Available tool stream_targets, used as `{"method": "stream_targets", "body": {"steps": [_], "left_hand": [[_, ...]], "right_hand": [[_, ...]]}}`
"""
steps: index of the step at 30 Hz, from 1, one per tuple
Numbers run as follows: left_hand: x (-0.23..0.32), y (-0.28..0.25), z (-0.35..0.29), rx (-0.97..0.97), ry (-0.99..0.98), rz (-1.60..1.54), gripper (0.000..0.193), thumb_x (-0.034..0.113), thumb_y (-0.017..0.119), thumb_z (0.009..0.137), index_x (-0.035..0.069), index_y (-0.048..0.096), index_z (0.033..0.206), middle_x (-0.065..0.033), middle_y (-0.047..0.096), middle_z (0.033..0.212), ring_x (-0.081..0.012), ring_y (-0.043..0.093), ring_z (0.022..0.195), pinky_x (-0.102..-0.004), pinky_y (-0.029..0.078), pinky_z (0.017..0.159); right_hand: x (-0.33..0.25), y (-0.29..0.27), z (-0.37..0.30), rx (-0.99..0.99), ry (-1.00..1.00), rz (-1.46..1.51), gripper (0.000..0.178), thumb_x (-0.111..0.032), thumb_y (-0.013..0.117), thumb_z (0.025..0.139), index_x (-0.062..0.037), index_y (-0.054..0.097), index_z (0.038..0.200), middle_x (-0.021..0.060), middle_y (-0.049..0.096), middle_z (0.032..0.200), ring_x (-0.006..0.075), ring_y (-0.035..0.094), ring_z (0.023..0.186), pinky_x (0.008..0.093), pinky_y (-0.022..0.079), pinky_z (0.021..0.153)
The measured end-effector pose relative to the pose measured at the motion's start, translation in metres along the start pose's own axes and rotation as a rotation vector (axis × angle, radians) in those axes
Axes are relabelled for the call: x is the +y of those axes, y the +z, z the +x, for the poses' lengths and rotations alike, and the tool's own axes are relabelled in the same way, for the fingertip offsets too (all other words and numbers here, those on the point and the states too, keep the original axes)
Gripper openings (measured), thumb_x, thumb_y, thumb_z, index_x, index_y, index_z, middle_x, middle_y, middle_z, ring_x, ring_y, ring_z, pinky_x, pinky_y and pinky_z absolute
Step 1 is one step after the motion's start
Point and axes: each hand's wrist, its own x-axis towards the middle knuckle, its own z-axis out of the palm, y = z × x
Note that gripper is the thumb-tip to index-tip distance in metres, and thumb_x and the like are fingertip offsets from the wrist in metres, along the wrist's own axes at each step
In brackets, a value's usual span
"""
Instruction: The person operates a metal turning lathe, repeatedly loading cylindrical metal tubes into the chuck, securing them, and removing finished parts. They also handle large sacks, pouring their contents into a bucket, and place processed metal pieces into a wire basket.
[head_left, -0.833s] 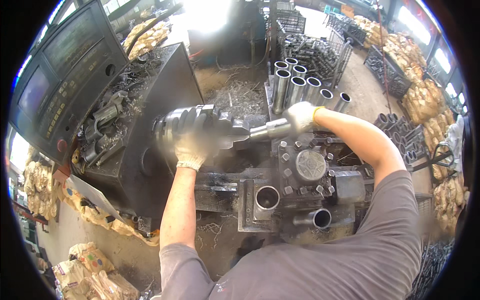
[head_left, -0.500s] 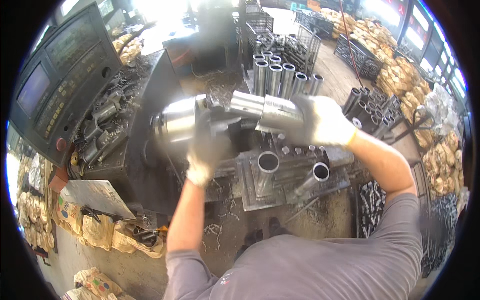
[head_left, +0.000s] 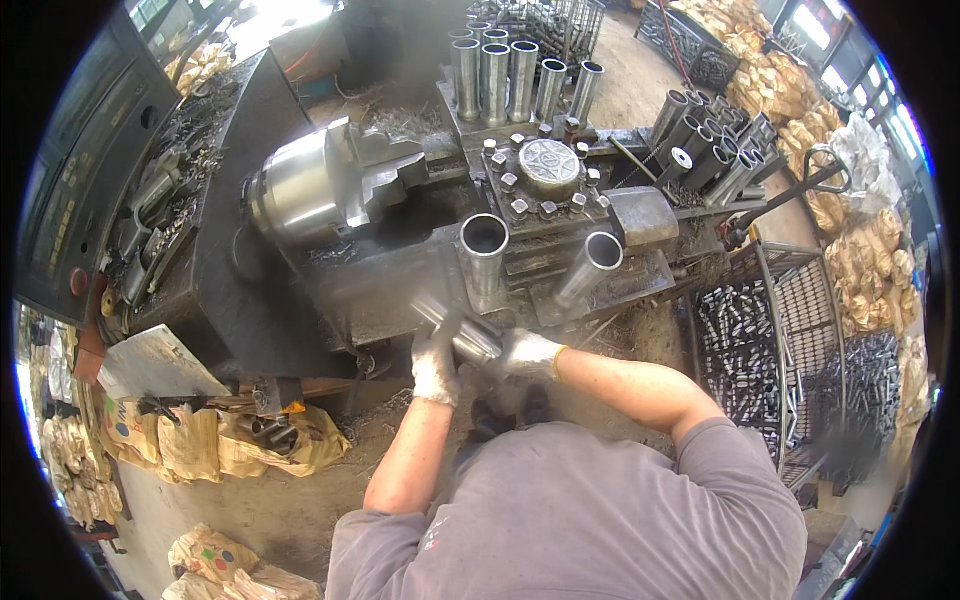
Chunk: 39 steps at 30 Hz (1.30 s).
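Note:
A shiny metal tube [head_left: 476, 343] is tilted in front of my body, its far end blurred by motion. Wrapped round its side is my left hand [head_left: 436, 362], in a dirty white glove. My right hand [head_left: 528, 354], gloved too, closes on the tube's near right end. Beyond them, the lathe chuck [head_left: 305, 190] shows its stepped jaws with nothing between them. Two metal tubes stand on the lathe just past my hands: an upright tube [head_left: 485, 262] and a leaning tube [head_left: 588, 272].
A bolted tool post [head_left: 549, 165] sits right of the chuck. Behind it stand several upright tubes [head_left: 494, 85]; more dark tubes [head_left: 700, 135] are stacked at the right. A wire crate [head_left: 745, 350] of metal parts is at my right, a control panel [head_left: 85, 170] at far left.
Both hands have come down from beside the chuck toward my body, bringing the tube with them. My view has tilted, so the lathe shows more fully.

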Motion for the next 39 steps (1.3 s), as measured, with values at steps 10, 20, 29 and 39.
{"method": "stream_targets", "body": {"steps": [10,20,29,39], "left_hand": [[-0.026,-0.077,0.022,-0.295,-0.186,-0.550,0.064,0.053,0.043,0.110,0.000,0.059,0.142,-0.0165,0.069,0.135,-0.0344,0.065,0.126,-0.0515,0.051,0.112],[0.003,-0.042,-0.002,-0.196,-0.082,-0.377,0.062,0.055,0.048,0.109,-0.002,0.064,0.124,-0.0243,0.072,0.116,-0.0400,0.071,0.106,-0.0528,0.059,0.090],[0.019,-0.038,-0.009,-0.331,-0.098,-0.386,0.051,0.046,0.052,0.110,-0.002,0.064,0.126,-0.0241,0.071,0.117,-0.0401,0.072,0.103,-0.0553,0.062,0.086],[0.039,-0.057,0.001,-0.195,-0.054,-0.328,0.049,0.049,0.051,0.111,0.006,0.061,0.132,-0.0206,0.075,0.104,-0.0365,0.076,0.092,-0.0505,0.064,0.081]], "right_hand": [[-0.046,-0.051,-0.081,-0.136,-0.102,0.156,0.058,-0.029,0.088,0.077,0.0004,0.069,0.122,0.0152,0.078,0.105,0.0255,0.074,0.098,0.0419,0.059,0.089],[0.004,-0.255,-0.136,1.008,-0.268,0.150,0.047,-0.019,0.088,0.085,-0.0017,0.068,0.123,0.0100,0.078,0.113,0.0179,0.077,0.098,0.0361,0.064,0.092],[0.043,-0.266,-0.096,1.144,-0.029,-0.276,0.045,-0.030,0.084,0.086,-0.0026,0.070,0.120,0.0172,0.078,0.097,0.0233,0.078,0.088,0.0384,0.061,0.085],[-0.110,-0.051,-0.098,0.710,-0.637,-0.340,0.070,-0.017,0.073,0.094,-0.0068,0.041,0.156,0.0135,0.075,0.080,0.0387,0.073,0.069,0.0501,0.059,0.063]]}}
